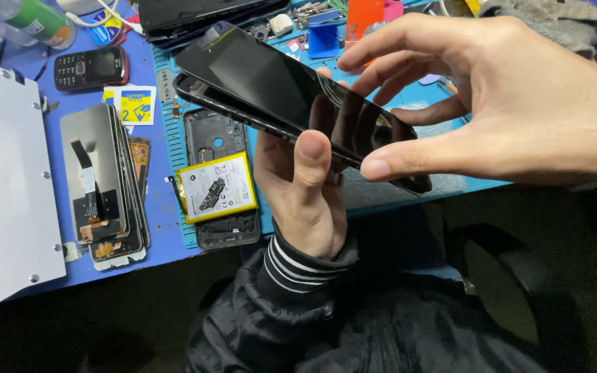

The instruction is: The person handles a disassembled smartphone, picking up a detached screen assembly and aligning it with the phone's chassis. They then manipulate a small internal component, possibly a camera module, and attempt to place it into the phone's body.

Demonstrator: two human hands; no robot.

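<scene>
I hold the phone screen assembly (291, 97) tilted above the near edge of the blue workbench (153, 207), in the free space off that edge. My left hand (305, 190) grips it from below, thumb pressed on the glass. My right hand (513, 103) pinches its near end between thumb and fingertips. An opened phone with its yellow battery (217, 188) lies underneath.

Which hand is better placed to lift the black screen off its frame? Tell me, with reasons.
Probably the right hand: its fingertips pinch the black screen's near edge, while the left hand cradles the frame from below, steadying it.
</scene>
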